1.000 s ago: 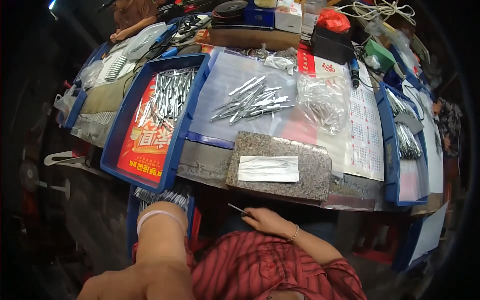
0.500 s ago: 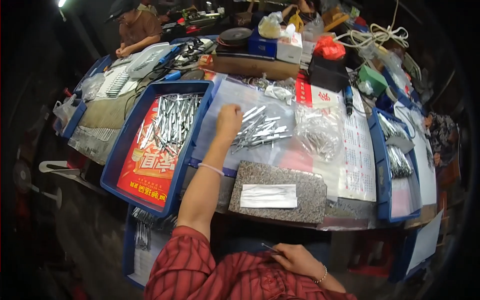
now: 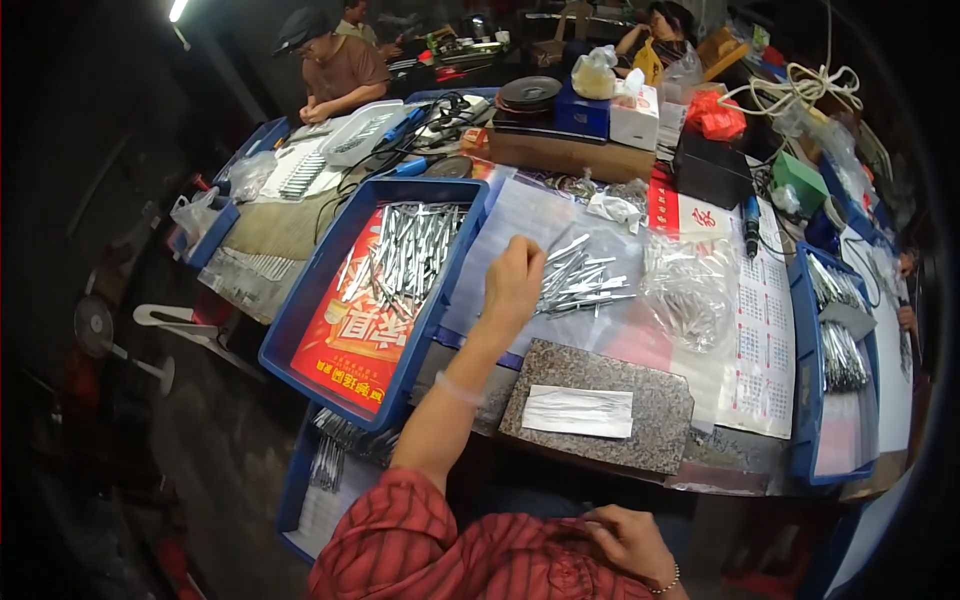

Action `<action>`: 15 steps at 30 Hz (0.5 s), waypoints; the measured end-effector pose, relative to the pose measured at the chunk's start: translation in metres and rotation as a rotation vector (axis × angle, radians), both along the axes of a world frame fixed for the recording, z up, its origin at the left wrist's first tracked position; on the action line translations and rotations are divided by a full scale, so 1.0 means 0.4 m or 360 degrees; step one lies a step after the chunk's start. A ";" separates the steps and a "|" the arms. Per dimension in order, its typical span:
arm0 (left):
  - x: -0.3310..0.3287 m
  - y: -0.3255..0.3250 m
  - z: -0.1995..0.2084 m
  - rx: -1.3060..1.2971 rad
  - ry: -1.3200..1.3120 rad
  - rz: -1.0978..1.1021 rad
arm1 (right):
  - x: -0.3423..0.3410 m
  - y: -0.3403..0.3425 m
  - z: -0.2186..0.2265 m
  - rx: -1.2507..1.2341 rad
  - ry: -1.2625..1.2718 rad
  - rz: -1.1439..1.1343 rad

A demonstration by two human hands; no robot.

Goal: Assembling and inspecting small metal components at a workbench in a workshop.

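Observation:
My left hand [image 3: 515,283] reaches over the table with its fingers curled together, at the left edge of a loose pile of slim silvery metal pieces [image 3: 590,283]. Whatever its fingers hold, if anything, is hidden. Close to my body, below the table edge, my right hand [image 3: 632,540] is bent closed, and its grip shows no clear object. To the left of my left arm, a blue tray [image 3: 272,352] holds many similar metal pieces [image 3: 410,255] on a red printed sheet. A speckled stone slab [image 3: 655,410] with a folded white paper [image 3: 577,411] lies at the near table edge.
Right of the pile lies a clear plastic bag [image 3: 690,290] of small parts. Another blue tray [image 3: 803,430] with bundled pieces stands far right. Boxes, a black box [image 3: 712,167] and cables [image 3: 800,88] crowd the back. A person [image 3: 342,75] works across the table, far left.
The whole view has shifted, so the table appears further right and lower. My left hand stays by the pile's left side. The thin metal piece at my right hand no longer shows.

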State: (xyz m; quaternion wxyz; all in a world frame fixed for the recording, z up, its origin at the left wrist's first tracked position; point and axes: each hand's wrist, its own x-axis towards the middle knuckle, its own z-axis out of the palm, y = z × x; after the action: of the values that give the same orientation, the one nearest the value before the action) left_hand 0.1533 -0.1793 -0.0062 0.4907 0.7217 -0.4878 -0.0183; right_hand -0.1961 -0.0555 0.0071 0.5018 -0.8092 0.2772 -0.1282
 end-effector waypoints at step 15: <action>-0.381 0.427 0.077 0.0061 0.0567 -0.0848 | 0.029 -0.099 0.038 0.1270 -0.1078 -0.0575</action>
State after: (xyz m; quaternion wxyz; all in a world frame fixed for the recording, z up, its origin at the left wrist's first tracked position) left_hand 0.0007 -0.0083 0.0247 0.5327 0.5632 -0.5655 -0.2815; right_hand -0.1846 -0.0951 0.0224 0.8007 -0.4093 0.2618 -0.3505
